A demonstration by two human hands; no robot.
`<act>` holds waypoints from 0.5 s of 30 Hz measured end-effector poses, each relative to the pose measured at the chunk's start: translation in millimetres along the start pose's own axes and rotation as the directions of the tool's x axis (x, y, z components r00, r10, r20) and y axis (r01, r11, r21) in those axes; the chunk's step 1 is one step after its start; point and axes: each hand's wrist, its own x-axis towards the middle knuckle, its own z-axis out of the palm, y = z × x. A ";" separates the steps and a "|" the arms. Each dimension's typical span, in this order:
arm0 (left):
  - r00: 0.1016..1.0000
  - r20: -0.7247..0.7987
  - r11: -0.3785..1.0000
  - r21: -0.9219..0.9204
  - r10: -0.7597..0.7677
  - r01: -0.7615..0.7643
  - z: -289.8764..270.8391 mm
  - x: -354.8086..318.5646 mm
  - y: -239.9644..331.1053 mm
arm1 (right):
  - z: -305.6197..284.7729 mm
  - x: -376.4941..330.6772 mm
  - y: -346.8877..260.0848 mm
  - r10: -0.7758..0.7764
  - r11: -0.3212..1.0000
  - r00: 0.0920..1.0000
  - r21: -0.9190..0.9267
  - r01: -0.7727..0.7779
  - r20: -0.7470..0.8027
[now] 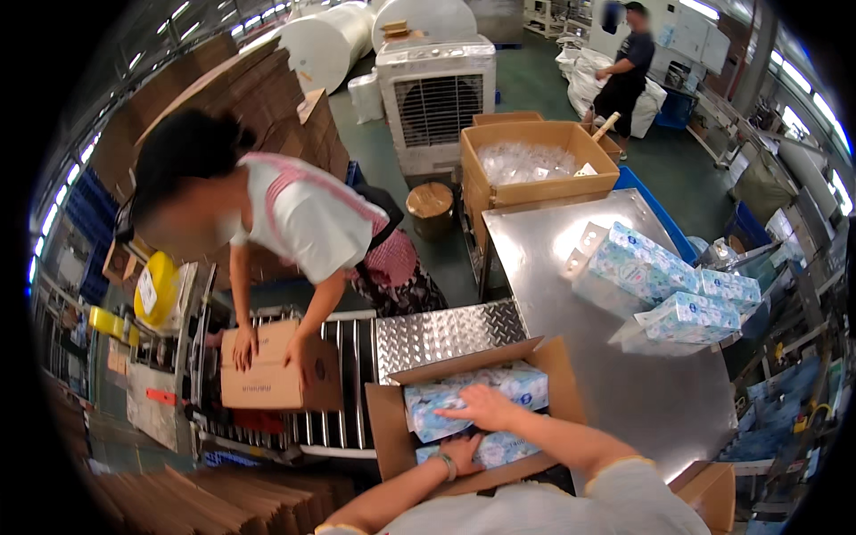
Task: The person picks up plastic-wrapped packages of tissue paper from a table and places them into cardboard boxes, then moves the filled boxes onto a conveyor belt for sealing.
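Observation:
An open cardboard box [390, 428] stands in front of me with its flaps up. Two blue-and-white floral tissue packs lie in it, a far one [522, 385] and a near one [510, 448]. My right hand [486, 407] rests open on top of the far pack, fingers spread to the left. Lower down, my left hand [461, 453], with a band at its wrist, lies on the near pack by the gap between the two. Its fingers look stretched out, partly hidden by the packs. More floral tissue packs [637, 267] stand on the metal table to the right.
At left a co-worker [312, 209] presses both hands on a closed carton [259, 379] on the roller conveyor [355, 392]. A metal table [615, 392] adjoins my box. Behind it stand a carton of clear plastic [553, 189] and an air cooler [437, 107]. Flat cardboard [205, 499] lies lower left.

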 end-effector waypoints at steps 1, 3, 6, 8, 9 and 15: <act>0.996 0.058 0.998 0.018 -0.066 0.065 -18.4 -0.6 4.6 | 24.8 13.5 3.9 -0.005 1.000 1.000 -0.030 0.004 -0.018; 0.999 0.016 0.987 -0.157 0.044 -0.041 1.1 16.5 -28.8 | 71.4 31.0 13.8 0.052 0.988 0.994 -0.139 -0.066 -0.101; 0.977 0.213 1.000 -0.018 0.018 -0.015 -59.0 36.7 -20.2 | 78.3 39.9 28.9 0.211 0.914 0.974 -0.337 -0.228 -0.087; 0.943 0.324 0.994 -0.042 -0.078 0.097 -86.6 36.7 -19.4 | -14.3 44.1 5.8 0.282 0.894 0.922 -0.422 -0.152 0.266; 0.984 0.171 0.999 -0.001 -0.050 0.050 -75.9 52.2 -28.7 | -33.8 22.7 6.0 0.275 0.937 0.954 -0.254 -0.238 0.120; 0.971 0.078 0.973 0.077 -0.225 0.219 -11.2 129.1 -71.5 | -141.8 -202.8 16.9 0.636 0.657 0.417 0.173 -0.733 -0.650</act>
